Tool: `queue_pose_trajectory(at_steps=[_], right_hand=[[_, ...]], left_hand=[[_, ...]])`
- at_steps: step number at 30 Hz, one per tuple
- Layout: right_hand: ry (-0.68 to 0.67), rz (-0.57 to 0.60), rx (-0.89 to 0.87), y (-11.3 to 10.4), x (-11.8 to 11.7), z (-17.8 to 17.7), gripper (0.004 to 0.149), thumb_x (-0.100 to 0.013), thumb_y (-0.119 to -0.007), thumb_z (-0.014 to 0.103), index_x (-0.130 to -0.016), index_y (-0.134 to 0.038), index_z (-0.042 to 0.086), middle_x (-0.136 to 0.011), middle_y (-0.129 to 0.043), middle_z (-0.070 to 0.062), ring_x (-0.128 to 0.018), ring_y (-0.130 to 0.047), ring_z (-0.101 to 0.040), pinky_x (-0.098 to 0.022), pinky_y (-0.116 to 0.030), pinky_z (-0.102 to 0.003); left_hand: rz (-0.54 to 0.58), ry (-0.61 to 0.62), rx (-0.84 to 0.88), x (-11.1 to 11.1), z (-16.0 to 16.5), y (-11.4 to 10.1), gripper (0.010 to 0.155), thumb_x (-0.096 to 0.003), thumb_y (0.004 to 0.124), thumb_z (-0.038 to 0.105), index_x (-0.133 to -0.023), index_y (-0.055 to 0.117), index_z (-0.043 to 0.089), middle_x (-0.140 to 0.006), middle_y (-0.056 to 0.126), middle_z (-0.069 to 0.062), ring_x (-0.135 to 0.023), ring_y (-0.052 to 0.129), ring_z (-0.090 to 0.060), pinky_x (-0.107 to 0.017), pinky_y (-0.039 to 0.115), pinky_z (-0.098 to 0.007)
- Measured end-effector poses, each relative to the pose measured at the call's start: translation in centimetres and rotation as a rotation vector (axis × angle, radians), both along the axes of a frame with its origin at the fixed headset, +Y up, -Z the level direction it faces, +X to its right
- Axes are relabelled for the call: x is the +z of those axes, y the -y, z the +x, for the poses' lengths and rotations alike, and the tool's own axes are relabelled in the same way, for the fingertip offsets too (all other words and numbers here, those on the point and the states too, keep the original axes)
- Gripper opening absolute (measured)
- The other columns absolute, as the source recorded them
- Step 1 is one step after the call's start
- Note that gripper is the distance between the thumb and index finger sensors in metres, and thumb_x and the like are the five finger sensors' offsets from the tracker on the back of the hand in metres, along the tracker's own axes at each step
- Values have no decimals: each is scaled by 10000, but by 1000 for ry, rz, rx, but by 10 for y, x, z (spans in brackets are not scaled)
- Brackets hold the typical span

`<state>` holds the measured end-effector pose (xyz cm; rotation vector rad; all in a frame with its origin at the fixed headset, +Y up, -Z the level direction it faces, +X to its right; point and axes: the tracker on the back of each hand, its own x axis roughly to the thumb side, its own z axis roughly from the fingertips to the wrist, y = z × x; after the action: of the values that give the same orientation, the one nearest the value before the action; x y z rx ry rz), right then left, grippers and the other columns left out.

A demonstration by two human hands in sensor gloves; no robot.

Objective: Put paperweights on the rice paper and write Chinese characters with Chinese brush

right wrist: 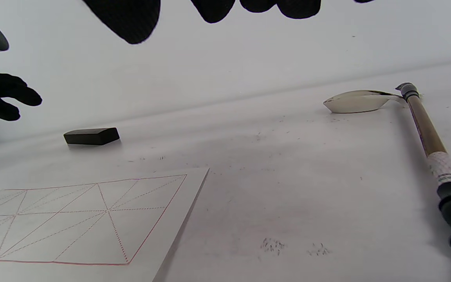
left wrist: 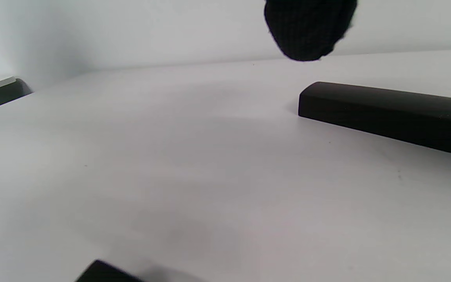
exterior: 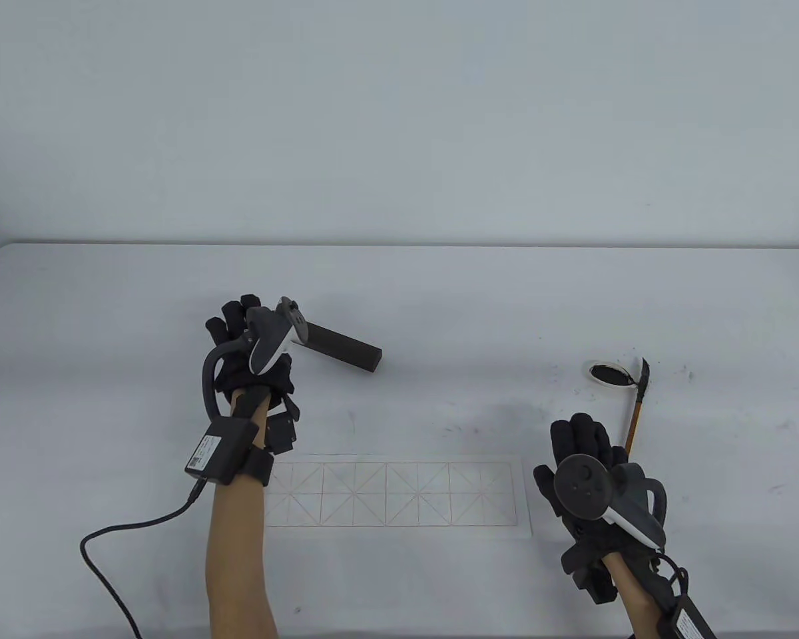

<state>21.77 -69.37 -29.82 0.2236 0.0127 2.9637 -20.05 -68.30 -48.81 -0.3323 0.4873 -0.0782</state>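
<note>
Left hand hangs mid-left of the table view with loose fingers, holding nothing; the paperweight lies on the worktop just right of it, apparently not touching. Right hand, lower right, is relaxed and empty too, with the brush just above it and the paper bottom centre.

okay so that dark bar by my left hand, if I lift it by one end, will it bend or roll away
The paperweight looks like a solid, square-edged block, so it should stay rigid. Its flat faces make rolling unlikely. It is probably heavy for its size, so gripped at one end it may tip downward.
</note>
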Motion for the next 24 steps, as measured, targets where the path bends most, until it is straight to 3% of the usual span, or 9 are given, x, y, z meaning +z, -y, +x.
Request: queue_pose_trajectory(at_steps=[6,12,18,24], right_hand=[[6,-7,3,0,0,1,710,-588,-626,365,-1105,-322,-13,-1117,-207,-335,-1017,-308,-552,-646,-372,-745],[3,-3,-2,-1,0,0,710,-588,-625,365,-1105,-322,-16,-1116,-206,-337,-1016,-309,-553,-645,-371,-747],[-9,-20,6,-1,0,-2,710,-589,-624,365,-1105,-321,-16,-1115,-204,-338,-1016,-304,-554,-645,-368,-746],[-24,1,3,-5,3,-5,710,-588,-625,365,-1106,-320,-15,-1116,-205,-335,-1016,-304,-553,-646,-369,-745]], left_hand=[[-76,-17,-8,-33,18,25,751,-577,707,442,-1120,226,637,-1223,-106,269,-1221,-119,-106,-897,-94,-417],[-113,2,-40,-58,39,36,744,-605,697,399,-1105,214,665,-1218,-128,270,-1222,-133,-96,-895,-112,-412],[-162,4,-82,-66,46,51,713,-634,662,347,-1083,225,687,-1214,-130,280,-1220,-140,-91,-893,-118,-407],[-134,12,-145,-65,49,60,682,-642,629,350,-1055,221,709,-1231,-111,270,-1232,-119,-88,-894,-117,-407]])
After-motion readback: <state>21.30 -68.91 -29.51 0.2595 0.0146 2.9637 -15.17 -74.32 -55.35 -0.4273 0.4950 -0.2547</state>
